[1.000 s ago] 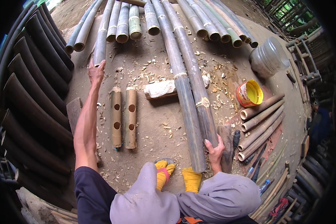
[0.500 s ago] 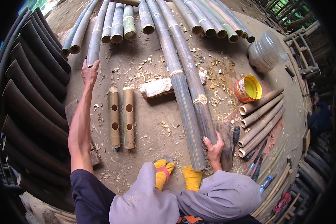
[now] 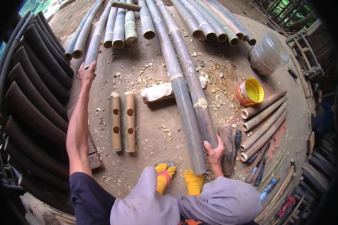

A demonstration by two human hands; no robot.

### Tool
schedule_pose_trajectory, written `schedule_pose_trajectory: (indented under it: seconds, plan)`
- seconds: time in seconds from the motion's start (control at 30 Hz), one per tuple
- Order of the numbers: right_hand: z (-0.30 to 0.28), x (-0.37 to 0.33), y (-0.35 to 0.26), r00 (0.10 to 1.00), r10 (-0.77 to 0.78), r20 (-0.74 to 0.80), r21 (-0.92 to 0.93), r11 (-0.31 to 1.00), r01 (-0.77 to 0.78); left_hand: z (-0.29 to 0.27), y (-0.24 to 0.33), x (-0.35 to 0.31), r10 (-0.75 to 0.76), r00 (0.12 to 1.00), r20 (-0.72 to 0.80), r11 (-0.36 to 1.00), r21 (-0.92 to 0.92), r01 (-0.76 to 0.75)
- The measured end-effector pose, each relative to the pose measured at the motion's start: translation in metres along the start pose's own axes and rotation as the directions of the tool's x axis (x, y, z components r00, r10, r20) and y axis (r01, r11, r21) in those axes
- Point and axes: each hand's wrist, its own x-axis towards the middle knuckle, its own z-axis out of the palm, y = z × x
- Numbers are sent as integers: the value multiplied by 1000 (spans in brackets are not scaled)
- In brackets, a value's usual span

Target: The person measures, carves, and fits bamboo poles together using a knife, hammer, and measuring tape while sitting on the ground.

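My left hand [image 3: 87, 74], arm stretched out to the far left, is closed on the near end of a grey bamboo pole [image 3: 97, 37]. Down near my right foot, my right hand [image 3: 215, 152] grips the near end of a long bamboo pole [image 3: 195, 93], its thumb on top and the other fingers partly hidden. A second long bamboo pole [image 3: 184, 101] lies alongside on the left, its end close to my feet. Both long poles cross a pale wooden block [image 3: 157, 92]. Two short bamboo pieces with round holes [image 3: 116, 120] [image 3: 130, 122] lie between my arms.
More bamboo poles [image 3: 118, 30] [image 3: 202, 28] lie across the back. Dark curved bamboo lengths [image 3: 37, 97] lean at the left. On the right are a yellow-and-red bucket [image 3: 249, 92], a clear plastic container [image 3: 268, 54], thin bamboo pieces [image 3: 264, 123] and hand tools [image 3: 261, 168]. Chips litter the ground.
My left hand has shifted slightly left with its pole's near end, away from the neighbouring poles on its right. The right hand keeps its grip; the view has tilted a little.
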Motion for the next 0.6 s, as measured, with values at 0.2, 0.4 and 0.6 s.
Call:
schedule_pose_trajectory:
  seconds: [0.2, 0.4, 0.6]
  plan:
    - [3, 1, -1, 1000, 11, 17, 10, 1000, -11, -3, -14, -17, 93, 986, -136, 996, 11, -93]
    - [-3, 2, -6, 1000, 9, -24, -10, 1000, -9, 14, 18, -170, 234, 969, 79, 968, -118, -224]
    - [0, 0, 9, 997, 75, 8, 19, 997, -75, 39, 32, -367, -86, 253, 964, 776, -95, 624]
